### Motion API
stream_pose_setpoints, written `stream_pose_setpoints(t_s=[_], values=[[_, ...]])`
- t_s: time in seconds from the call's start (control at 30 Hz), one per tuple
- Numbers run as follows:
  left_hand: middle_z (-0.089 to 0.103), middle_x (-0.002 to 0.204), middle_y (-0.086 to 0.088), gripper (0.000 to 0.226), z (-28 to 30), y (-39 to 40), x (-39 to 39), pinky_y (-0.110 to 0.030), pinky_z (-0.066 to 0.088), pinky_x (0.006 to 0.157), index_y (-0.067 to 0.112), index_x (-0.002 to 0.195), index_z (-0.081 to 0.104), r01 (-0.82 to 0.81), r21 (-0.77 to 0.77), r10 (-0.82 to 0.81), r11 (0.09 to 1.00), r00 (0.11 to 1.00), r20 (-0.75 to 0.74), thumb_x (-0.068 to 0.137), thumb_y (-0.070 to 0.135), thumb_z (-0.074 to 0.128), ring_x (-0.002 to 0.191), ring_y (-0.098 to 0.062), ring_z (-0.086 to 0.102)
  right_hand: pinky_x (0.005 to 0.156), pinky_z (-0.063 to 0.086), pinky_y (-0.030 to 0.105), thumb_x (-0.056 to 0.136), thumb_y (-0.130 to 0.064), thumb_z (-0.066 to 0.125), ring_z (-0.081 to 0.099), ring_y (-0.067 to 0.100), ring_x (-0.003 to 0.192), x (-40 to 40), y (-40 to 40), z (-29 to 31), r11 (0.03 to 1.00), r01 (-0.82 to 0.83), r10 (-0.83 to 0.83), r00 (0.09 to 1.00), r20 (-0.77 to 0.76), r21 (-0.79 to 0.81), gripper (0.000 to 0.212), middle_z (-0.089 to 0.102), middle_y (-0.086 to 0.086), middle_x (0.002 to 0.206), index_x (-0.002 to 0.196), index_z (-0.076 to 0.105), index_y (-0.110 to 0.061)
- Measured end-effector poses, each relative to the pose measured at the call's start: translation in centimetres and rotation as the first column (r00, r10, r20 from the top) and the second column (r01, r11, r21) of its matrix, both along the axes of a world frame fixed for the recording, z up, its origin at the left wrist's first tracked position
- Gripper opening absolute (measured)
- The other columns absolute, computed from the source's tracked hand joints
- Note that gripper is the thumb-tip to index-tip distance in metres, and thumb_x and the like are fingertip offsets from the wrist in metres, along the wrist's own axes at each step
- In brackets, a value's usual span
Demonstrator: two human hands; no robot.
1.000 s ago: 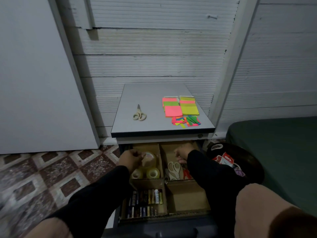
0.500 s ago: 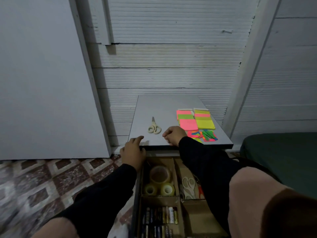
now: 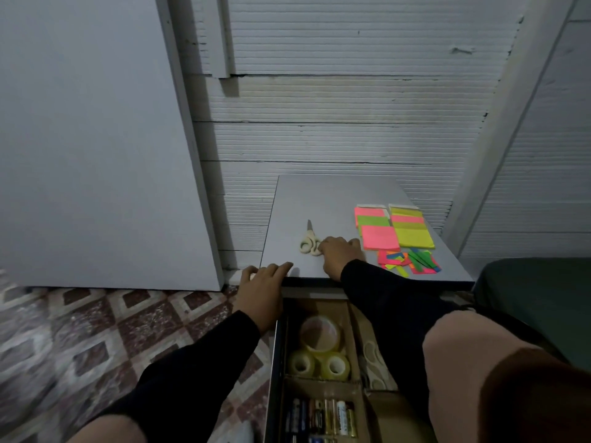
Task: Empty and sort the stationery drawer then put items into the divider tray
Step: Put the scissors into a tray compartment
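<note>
Head view. The left hand [image 3: 260, 292] rests on the front left corner of the grey cabinet top [image 3: 332, 199], its fingers [image 3: 281, 268] extended and relaxed over the edge, holding nothing. The right hand [image 3: 335, 254] lies knuckles-up on the top; its fingers are curled and touch the loop handles of the cream scissors [image 3: 309, 243], which lie flat just left of those fingers with the blade pointing away toward the wall. Whether the fingers actually grip the handles cannot be told.

To the right of the right fingers, close by, lie 2 columns of sticky-note pads [image 3: 395, 228] in pink, green and yellow. Just in front of the pads, nearer the cabinet's front edge, sits a loose heap of coloured page flags [image 3: 409, 262].

Below both hands the drawer is open, with the cardboard divider tray [image 3: 355, 327] inside. Its rear left compartment, under the left wrist, holds 3 tape rolls [image 3: 319, 350]: 1 large and 2 small. The compartment in front of that holds batteries [image 3: 323, 418] laid side by side. A second pair of scissors [image 3: 372, 362] shows partly in the rear right compartment, mostly hidden by the right sleeve [image 3: 393, 311].
</note>
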State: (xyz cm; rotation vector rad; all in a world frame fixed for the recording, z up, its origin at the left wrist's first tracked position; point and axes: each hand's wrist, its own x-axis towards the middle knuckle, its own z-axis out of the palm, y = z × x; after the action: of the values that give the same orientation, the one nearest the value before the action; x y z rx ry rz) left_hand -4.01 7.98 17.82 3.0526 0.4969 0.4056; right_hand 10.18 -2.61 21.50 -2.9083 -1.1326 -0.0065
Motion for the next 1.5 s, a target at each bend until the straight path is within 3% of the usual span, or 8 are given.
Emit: stream_pose_setpoints(t_s=[0.13, 0.27, 0.4, 0.63, 0.8, 0.93, 1.13, 1.5], values=[[0.046, 0.136, 0.006, 0.061, -0.2, 0.3, 0.1, -0.032, 0.020, 0.110, 0.029, 0.145, 0.026, 0.006, 0.025, -0.006, 1.000, 1.000, 0.026, 0.089, 0.017, 0.048, 0.126, -0.014, 0.044, 0.097, 0.036, 0.035, 0.091, -0.003, 0.044, 0.055, 0.027, 0.105, 0.3, -0.2, 0.2, 0.985, 0.019, -0.022, 1.000, 0.014, 0.172, 0.026, 0.060, 0.009, 0.114, 0.109, 0.062, -0.011], [0.047, 0.133, 0.006, 0.058, -0.1, 0.2, 0.5, -0.030, 0.022, 0.109, 0.028, 0.144, 0.030, 0.004, 0.004, -0.004, 1.000, 0.999, 0.045, 0.089, 0.017, 0.047, 0.125, -0.014, 0.044, 0.084, 0.040, 0.032, 0.095, -0.017, 0.046, 0.051, 0.029, 0.109, 0.5, -0.4, -0.6, 0.927, 0.091, -0.021, 0.981, -0.193, 0.364, 0.033, 0.049, 0.012, 0.123, 0.127, 0.049, -0.017], [0.049, 0.131, 0.006, 0.055, 0.2, 0.0, 0.8, -0.030, 0.025, 0.105, 0.029, 0.141, 0.035, -0.009, -0.001, 0.009, 1.000, 0.999, 0.041, 0.089, 0.017, 0.047, 0.123, -0.015, 0.045, 0.103, 0.038, 0.039, 0.089, -0.049, 0.054, 0.039, 0.032, 0.123, 0.1, 0.0, -1.2, 0.990, 0.001, 0.023, 0.986, -0.167, 0.142, 0.054, 0.044, 0.013, 0.130, 0.138, 0.042, -0.029], [0.053, 0.128, 0.003, 0.047, 1.6, -0.1, 1.5, -0.033, 0.027, 0.104, 0.027, 0.137, 0.038, -0.030, -0.027, 0.030, 0.999, 0.999, -0.014, 0.092, 0.016, 0.044, 0.121, -0.018, 0.049, 0.088, 0.042, 0.033, 0.086, -0.020, 0.065, 0.052, 0.031, 0.111, 0.0, -1.2, 1.1, 0.994, -0.005, 0.033, 0.963, -0.268, 0.107, 0.040, 0.057, 0.016, 0.121, 0.120, 0.049, -0.007], [0.051, 0.132, 0.000, 0.050, 1.9, -0.9, 1.1, -0.035, 0.029, 0.104, 0.025, 0.139, 0.035, -0.039, -0.016, 0.038, 0.999, 0.996, -0.080, 0.091, 0.017, 0.044, 0.123, -0.020, 0.048, 0.083, 0.042, 0.030, 0.079, -0.020, 0.073, 0.053, 0.030, 0.114, -0.4, -3.5, 1.9, 1.000, 0.020, -0.011, 0.950, -0.313, 0.023, 0.061, 0.053, 0.016, 0.127, 0.129, 0.042, -0.003], [0.042, 0.142, -0.002, 0.058, 1.8, -2.3, 0.4, -0.038, 0.026, 0.109, 0.023, 0.144, 0.029, -0.050, -0.061, 0.042, 0.997, 0.993, -0.114, 0.090, 0.021, 0.049, 0.129, -0.022, 0.042, 0.074, 0.038, 0.026, 0.081, -0.020, 0.072, 0.057, 0.027, 0.105, -0.8, -5.7, 2.1, 0.999, 0.020, -0.035, 0.942, -0.335, -0.047, 0.048, 0.060, 0.017, 0.121, 0.121, 0.056, 0.000], [0.037, 0.145, -0.002, 0.060, 1.5, -6.3, -0.4, -0.037, 0.025, 0.110, 0.022, 0.146, 0.023, 0.048, -0.083, -0.055, 0.995, 0.995, -0.080, 0.091, 0.016, 0.046, 0.132, -0.022, 0.037, 0.081, 0.045, 0.031, 0.079, -0.019, 0.074, 0.060, 0.029, 0.106, -1.7, -10.2, 1.8, 0.998, 0.057, -0.045, 0.925, -0.378, 0.020, 0.042, 0.065, 0.016, 0.115, 0.115, 0.063, -0.002], [0.034, 0.146, -0.001, 0.059, -1.4, -11.9, -1.0, -0.036, 0.028, 0.108, 0.024, 0.146, 0.025, 0.167, -0.081, -0.179, 0.983, 0.967, -0.180, 0.091, 0.024, 0.046, 0.134, -0.021, 0.033, 0.090, 0.047, 0.032, 0.076, -0.018, 0.077, 0.058, 0.024, 0.109, -3.0, -16.5, -1.0, 0.993, 0.019, 0.031, 0.905, -0.425, 0.112, 0.056, 0.059, 0.007, 0.114, 0.127, 0.056, -0.009]])
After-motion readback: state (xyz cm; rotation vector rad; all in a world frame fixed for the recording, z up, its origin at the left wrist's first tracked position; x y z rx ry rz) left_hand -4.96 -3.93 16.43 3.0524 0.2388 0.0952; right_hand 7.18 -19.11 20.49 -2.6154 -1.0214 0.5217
